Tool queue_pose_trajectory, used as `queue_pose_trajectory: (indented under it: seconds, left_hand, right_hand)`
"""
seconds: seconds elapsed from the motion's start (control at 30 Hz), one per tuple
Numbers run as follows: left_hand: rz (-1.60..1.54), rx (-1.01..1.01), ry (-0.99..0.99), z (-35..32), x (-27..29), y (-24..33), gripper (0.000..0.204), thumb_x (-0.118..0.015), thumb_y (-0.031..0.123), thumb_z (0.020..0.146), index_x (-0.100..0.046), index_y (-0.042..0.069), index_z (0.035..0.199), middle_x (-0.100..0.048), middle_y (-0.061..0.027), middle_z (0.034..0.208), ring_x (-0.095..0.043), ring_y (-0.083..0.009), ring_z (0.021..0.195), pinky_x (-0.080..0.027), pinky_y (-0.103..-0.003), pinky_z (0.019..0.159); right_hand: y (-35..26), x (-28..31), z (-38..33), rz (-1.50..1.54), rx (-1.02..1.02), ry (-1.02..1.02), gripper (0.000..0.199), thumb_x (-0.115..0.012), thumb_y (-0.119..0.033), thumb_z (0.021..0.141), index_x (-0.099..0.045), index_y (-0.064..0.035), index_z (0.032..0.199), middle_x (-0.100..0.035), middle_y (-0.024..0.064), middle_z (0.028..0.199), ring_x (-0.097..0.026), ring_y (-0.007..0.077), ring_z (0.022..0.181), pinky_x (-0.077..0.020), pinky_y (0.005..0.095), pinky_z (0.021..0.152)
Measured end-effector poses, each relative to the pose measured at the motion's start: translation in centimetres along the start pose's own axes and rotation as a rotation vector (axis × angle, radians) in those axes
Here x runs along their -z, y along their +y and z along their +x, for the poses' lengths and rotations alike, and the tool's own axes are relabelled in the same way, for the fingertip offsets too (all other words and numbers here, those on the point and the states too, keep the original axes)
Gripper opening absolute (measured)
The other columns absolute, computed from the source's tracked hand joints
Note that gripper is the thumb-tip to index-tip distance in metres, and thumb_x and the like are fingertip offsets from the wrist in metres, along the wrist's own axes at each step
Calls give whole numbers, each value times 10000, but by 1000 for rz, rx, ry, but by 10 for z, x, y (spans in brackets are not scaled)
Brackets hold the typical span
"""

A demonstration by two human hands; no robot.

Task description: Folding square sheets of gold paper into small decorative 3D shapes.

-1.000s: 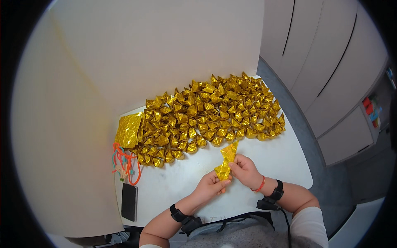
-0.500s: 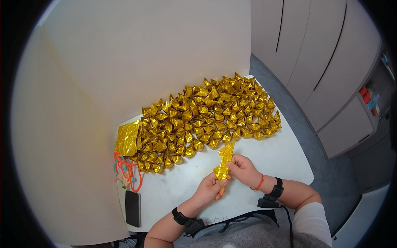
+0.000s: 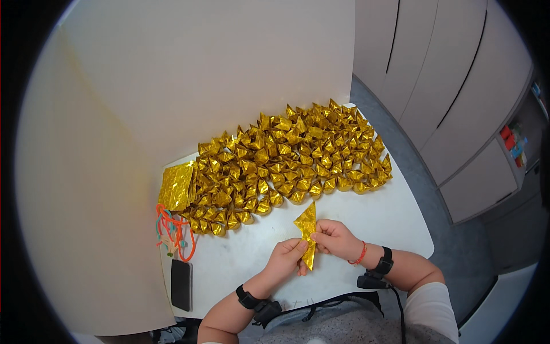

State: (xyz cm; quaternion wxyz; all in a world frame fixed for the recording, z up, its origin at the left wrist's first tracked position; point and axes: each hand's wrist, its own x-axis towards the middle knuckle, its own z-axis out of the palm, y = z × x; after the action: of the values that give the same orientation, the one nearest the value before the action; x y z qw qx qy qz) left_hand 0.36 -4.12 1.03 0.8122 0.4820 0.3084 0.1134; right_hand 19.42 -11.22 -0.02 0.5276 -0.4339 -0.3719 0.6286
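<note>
Between my two hands is a partly folded piece of gold foil paper (image 3: 307, 221), with one pointed end up and the other down. My left hand (image 3: 286, 255) pinches its lower left side between thumb and fingers. From the right, my right hand (image 3: 337, 238) pinches the middle edge, thumb in front. Just beyond the hands lies a big mass of folded gold paper ingots (image 3: 286, 155), packed in rows over the far part of the white table (image 3: 366, 218). A stack of flat gold foil sheets (image 3: 176, 186) sits at its left end.
Orange and teal cords (image 3: 179, 232) lie by the table's left edge, above a dark phone (image 3: 181, 285). A pale wall (image 3: 229, 69) borders the table behind and left. Grey cabinets (image 3: 435, 86) and an open shelf (image 3: 515, 143) stand at the right.
The gold paper has been turned, so its lower end now points down below my fingers. My left hand has moved slightly up and left along it; the right hand has shifted little.
</note>
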Motion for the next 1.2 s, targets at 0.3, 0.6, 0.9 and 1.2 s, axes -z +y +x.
queue_pose_trajectory:
  seconds: [0.3,0.6,0.9,1.2]
  left_hand:
    - [56,-342,66,1,-4,2,198,-636,141,997,-626,-11,1124,-701,-86,914,-665,-134,781,-537,-271,721]
    - [-95,-141,197,3,7,-2,61,-722,53,920,-703,-3,936,-711,-63,871,-651,-114,772,-523,-257,717]
    - [-98,-131,350,2,10,1,357,-551,252,1049,-686,-11,849,-686,-65,746,-618,-125,646,-501,-270,631]
    - [-95,-330,228,7,27,5,287,-537,196,1050,-490,19,1270,-678,-104,1023,-658,-150,801,-540,-282,682]
  right_hand:
    - [-6,5,-5,-102,-100,-107,179,-612,-167,1000,-593,-65,854,-559,-46,661,-502,28,546,-384,195,499]
    - [-15,3,0,-383,-138,-326,177,-640,-143,941,-599,-48,798,-491,-61,659,-425,29,610,-369,236,541]
    - [-15,4,2,-365,-165,-458,199,-633,-144,945,-571,-56,778,-484,-65,660,-425,23,608,-365,234,540]
    - [-12,4,5,-291,-122,-242,242,-571,-198,1041,-557,-43,856,-560,-23,645,-517,50,554,-411,225,522]
